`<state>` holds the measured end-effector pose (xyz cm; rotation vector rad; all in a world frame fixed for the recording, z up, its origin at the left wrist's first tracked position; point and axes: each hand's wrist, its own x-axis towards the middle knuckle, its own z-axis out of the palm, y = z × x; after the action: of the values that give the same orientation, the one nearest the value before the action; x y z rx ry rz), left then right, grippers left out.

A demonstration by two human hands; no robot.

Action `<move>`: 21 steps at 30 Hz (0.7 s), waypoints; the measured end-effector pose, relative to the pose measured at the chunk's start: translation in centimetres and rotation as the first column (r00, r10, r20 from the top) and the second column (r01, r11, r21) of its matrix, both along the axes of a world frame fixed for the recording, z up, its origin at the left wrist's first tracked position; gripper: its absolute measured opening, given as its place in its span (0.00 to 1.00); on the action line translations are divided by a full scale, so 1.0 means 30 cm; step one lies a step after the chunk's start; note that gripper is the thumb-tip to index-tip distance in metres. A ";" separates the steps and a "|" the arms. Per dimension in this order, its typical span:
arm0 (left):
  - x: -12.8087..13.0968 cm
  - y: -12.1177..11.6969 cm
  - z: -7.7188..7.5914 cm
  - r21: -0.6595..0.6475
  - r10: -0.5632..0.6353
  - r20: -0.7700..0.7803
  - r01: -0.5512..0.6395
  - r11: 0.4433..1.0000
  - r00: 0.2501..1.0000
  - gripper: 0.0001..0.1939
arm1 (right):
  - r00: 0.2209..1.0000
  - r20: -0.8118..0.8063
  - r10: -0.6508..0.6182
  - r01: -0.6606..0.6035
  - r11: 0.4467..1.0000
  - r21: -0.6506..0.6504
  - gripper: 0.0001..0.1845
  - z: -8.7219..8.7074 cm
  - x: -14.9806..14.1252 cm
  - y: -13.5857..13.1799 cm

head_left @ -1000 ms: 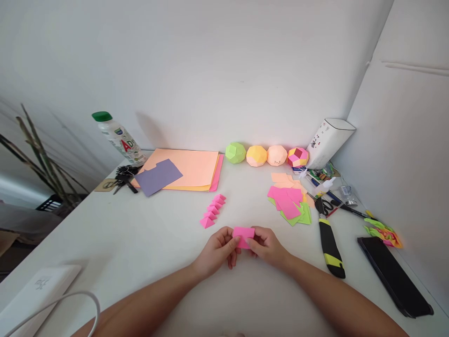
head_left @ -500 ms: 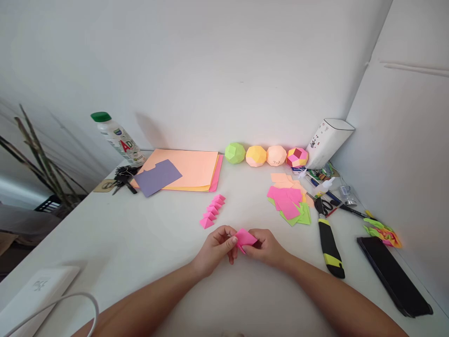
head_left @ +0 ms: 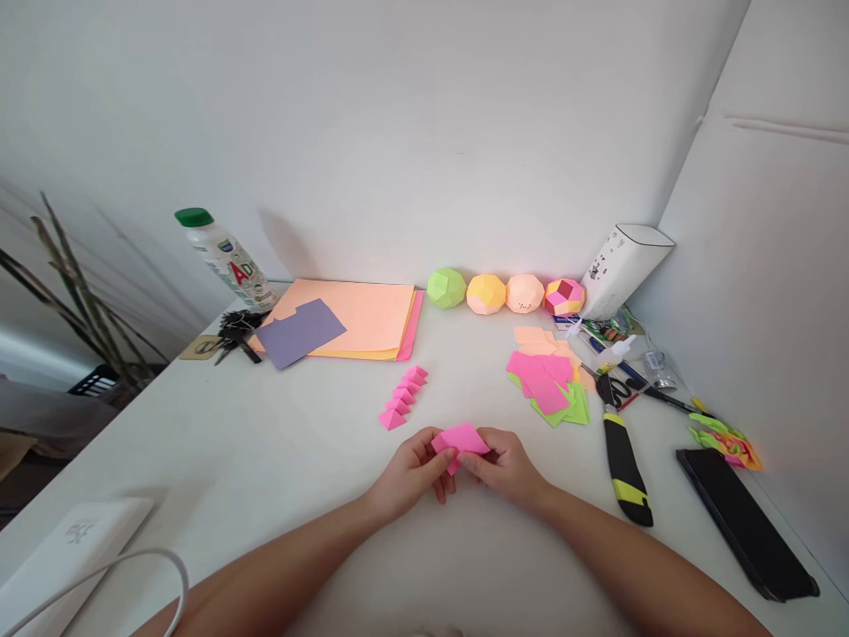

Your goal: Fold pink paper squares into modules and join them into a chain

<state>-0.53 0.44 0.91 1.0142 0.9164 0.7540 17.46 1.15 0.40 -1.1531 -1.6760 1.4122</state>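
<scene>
Pink paper slip (head_left: 461,436), one: we hold it nearer us than the folded pink row (head_left: 401,405), to that row's right, longer span crosswise. Left hand (head_left: 416,464): pinched closed on its left end. Right hand (head_left: 508,464): likewise, right end; both equally near.

Bottle (head_left: 229,263), green-capped, stands at back left; keys (head_left: 237,329) just beside its base. White box (head_left: 72,544) at front left, cable (head_left: 159,552) crossing it. Phone (head_left: 744,522), black, lies at right. Stems (head_left: 74,283) left of table (head_left: 292,478).
</scene>
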 end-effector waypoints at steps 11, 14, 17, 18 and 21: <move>0.004 -0.013 0.001 0.047 0.018 -0.061 -0.015 0.999 0.998 0.16 | 0.995 0.050 0.089 -0.100 0.957 0.272 0.17 0.000 -0.007 0.002; 0.001 -0.009 -0.002 0.069 -0.033 -0.108 0.041 0.997 0.994 0.15 | 0.993 0.054 0.100 -0.112 0.950 0.291 0.18 0.000 -0.005 0.003; -0.001 -0.005 -0.008 0.057 -0.010 -0.088 0.016 0.998 0.996 0.14 | 0.994 0.054 0.094 -0.106 0.952 0.287 0.19 0.001 -0.005 -0.002; -0.001 -0.003 -0.009 0.045 0.004 -0.069 -0.001 0.999 0.998 0.14 | 0.996 0.042 0.081 -0.090 0.958 0.272 0.18 0.001 -0.004 -0.006; -0.005 0.003 -0.008 -0.002 0.009 -0.015 -0.009 1.000 1.000 0.13 | 0.998 -0.062 0.030 -0.018 0.982 0.188 0.07 -0.002 0.000 -0.018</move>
<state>-0.68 0.52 0.68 1.0156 0.9355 0.7534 17.45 0.60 0.33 -0.9755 -1.7406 1.2622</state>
